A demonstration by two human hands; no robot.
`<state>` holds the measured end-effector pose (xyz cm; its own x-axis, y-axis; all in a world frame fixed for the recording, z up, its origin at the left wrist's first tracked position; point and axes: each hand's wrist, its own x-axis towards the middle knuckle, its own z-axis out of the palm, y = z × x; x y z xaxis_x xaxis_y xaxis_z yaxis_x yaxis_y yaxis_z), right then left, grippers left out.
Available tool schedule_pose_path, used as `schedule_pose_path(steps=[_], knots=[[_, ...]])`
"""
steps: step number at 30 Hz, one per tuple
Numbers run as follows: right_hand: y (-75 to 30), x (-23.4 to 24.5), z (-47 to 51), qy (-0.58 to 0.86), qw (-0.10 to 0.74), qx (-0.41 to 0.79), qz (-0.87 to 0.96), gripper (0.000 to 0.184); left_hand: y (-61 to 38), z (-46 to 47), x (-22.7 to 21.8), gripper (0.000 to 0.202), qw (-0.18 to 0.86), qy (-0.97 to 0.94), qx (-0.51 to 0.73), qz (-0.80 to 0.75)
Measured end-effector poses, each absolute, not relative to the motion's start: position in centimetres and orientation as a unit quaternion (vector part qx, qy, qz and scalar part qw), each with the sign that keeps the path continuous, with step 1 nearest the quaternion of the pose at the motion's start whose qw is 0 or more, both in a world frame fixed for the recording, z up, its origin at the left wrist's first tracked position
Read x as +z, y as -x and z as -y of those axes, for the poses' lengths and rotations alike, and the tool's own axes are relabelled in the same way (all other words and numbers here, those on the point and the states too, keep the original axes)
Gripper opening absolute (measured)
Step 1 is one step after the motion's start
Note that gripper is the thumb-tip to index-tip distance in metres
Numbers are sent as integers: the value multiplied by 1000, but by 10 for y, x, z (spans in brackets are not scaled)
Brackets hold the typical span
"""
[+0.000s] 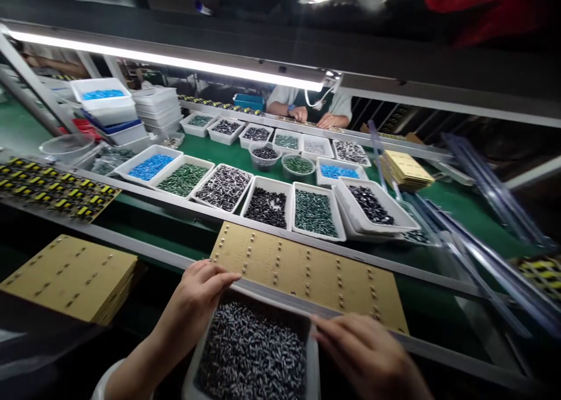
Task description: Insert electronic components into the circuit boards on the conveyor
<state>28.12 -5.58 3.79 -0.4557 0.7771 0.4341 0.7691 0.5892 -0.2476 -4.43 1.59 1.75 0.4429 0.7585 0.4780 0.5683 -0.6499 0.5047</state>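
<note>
My left hand [199, 298] curls over the far left rim of a white tray [197, 359] heaped with small grey-black cylindrical parts [254, 353]. Over at the tray's far right corner my right hand [366, 353] rests, its fingers lying flat toward the rim and holding nothing that I can see. Just beyond both hands lies a tan circuit panel [307, 271] on the rails, with several small parts set into it.
A row of white trays [268, 206] with blue, green and black parts lines the green belt [214, 149]. A stack of tan panels [70, 277] lies at left, populated boards [52, 190] beyond. Clear tubes [477, 254] lie at right. Another person's hands [315, 117] work opposite.
</note>
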Motion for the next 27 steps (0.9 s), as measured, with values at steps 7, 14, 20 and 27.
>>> schedule_pose_path(steps=[7, 14, 20, 27], knots=[[-194, 6, 46, 350, 204, 108, 908, 18, 60, -53, 13, 16, 54, -783, 321, -530], [-192, -25, 40, 325, 313, 72, 889, 32, 56, -68, 9, 14, 34, -759, 301, -576], [-189, -20, 40, 322, 303, 82, 893, 35, 56, -66, 10, 16, 26, -757, 292, -584], [-195, -11, 39, 311, 265, 96, 908, 26, 58, -69, 15, 16, 36, -771, 282, -570]])
